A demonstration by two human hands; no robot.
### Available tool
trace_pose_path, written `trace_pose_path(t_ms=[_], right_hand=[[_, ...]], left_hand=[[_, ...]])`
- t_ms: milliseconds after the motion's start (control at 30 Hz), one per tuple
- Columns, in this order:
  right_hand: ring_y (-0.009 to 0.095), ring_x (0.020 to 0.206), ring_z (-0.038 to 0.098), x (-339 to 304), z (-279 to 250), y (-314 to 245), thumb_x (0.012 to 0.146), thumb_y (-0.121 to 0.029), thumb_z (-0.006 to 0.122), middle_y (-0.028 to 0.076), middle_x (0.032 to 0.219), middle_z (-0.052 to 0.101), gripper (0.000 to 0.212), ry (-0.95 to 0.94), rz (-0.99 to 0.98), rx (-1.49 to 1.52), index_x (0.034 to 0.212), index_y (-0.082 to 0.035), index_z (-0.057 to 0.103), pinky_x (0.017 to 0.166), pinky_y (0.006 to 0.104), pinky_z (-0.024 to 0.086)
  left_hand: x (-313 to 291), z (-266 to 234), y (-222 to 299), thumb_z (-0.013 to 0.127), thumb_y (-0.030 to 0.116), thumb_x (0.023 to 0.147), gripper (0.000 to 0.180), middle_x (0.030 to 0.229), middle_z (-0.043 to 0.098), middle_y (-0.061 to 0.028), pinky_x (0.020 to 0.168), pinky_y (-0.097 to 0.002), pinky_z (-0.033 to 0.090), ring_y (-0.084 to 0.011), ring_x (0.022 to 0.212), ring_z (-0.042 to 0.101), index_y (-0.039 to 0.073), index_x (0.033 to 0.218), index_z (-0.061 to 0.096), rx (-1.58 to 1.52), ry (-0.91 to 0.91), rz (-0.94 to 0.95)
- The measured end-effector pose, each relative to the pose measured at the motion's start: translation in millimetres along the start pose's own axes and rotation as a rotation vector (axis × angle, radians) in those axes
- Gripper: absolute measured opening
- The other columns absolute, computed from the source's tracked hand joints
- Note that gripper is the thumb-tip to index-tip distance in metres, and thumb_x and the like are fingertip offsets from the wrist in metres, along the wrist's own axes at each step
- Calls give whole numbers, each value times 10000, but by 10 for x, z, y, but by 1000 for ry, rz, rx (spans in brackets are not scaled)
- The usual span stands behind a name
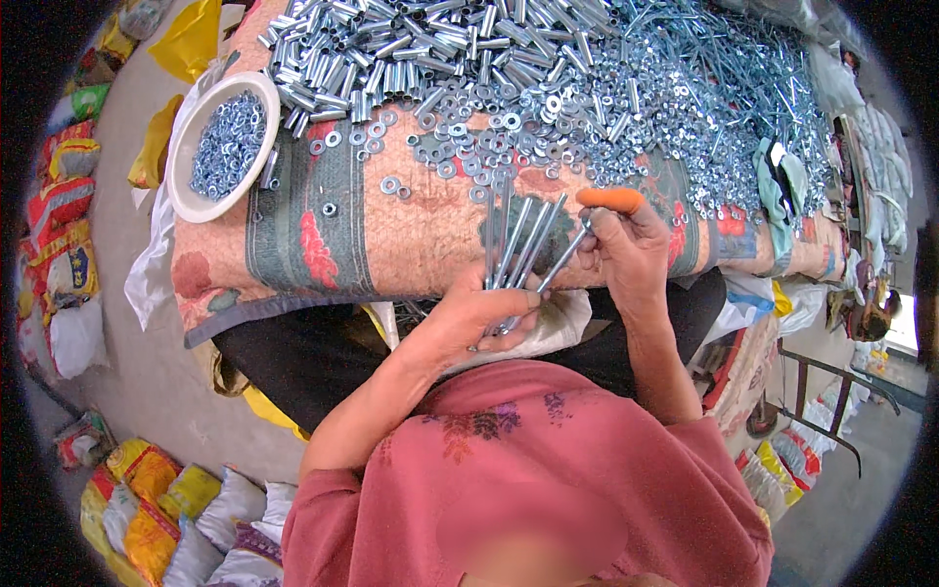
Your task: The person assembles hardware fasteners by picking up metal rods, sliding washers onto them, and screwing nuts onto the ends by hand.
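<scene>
My left hand is closed around several long, thin metal bolts that fan upward over the table's near edge. With a pinch, my right hand grips the upper end of the rightmost bolt, where a small metal piece shows; whether it is a nut or a washer I cannot tell. An orange finger cover sits on the right index finger, which points left. Just beyond the bolt tips lie loose flat washers on the patterned cloth.
A pile of short metal tubes covers the far middle of the table. Long thin bolts heap at the far right, with small washers and nuts before them. A white bowl of small metal rings stands left. Filled bags line the floor.
</scene>
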State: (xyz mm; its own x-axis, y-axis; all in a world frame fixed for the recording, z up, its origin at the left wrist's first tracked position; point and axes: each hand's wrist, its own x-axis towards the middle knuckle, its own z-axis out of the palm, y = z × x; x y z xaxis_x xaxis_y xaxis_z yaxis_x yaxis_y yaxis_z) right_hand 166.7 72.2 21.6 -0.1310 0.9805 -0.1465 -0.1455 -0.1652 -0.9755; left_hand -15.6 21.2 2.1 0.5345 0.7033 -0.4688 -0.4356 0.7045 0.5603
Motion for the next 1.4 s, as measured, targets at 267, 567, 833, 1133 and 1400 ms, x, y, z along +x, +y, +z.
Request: trace_pose_path(t_ms=[267, 567, 833, 1133, 1400], right_hand=[[86, 618, 522, -50, -48, -88, 803, -84, 589, 7, 722, 565, 205, -168, 275, -77, 998, -21, 603, 546, 225, 427], [224, 721, 557, 524, -761, -145, 758, -117, 615, 112, 821, 529, 179, 277, -456, -1391, 927, -57, 621, 607, 342, 443], [50, 635, 494, 336, -553, -329, 775, -93, 623, 7, 760, 604, 150, 150, -176, -793, 910, -27, 619, 592, 206, 415], [47, 591, 499, 122, -333, -161, 795, -75, 606, -1, 704, 568, 143, -45, 26, -259, 920, -6, 613, 537, 192, 417], [74, 571, 508, 123, -322, -132, 814, -57, 576, 30, 707, 574, 164, -158, 20, -305, 966, 4, 591, 511, 202, 408]], left_hand=[[62, 89, 117, 593, 125, 764, 145, 604, 540, -37, 322, -199, 266, -84, 416, 462, 56, 859, 508, 184, 102, 170], [52, 76, 49, 579, 121, 762, 152, 585, 522, -31, 321, -197, 268, -83, 408, 455, 50, 871, 501, 191, 77, 152], [2, 18, 38, 588, 135, 763, 153, 583, 521, -28, 321, -195, 267, -76, 401, 446, 46, 859, 509, 229, 125, 136], [-46, 3, 150, 587, 149, 754, 176, 572, 530, -22, 335, -194, 282, -62, 395, 436, 46, 886, 531, 336, 93, 67], [-68, -42, 155, 590, 158, 750, 154, 560, 521, -14, 340, -202, 286, -63, 404, 443, 41, 847, 563, 428, 124, 23]])
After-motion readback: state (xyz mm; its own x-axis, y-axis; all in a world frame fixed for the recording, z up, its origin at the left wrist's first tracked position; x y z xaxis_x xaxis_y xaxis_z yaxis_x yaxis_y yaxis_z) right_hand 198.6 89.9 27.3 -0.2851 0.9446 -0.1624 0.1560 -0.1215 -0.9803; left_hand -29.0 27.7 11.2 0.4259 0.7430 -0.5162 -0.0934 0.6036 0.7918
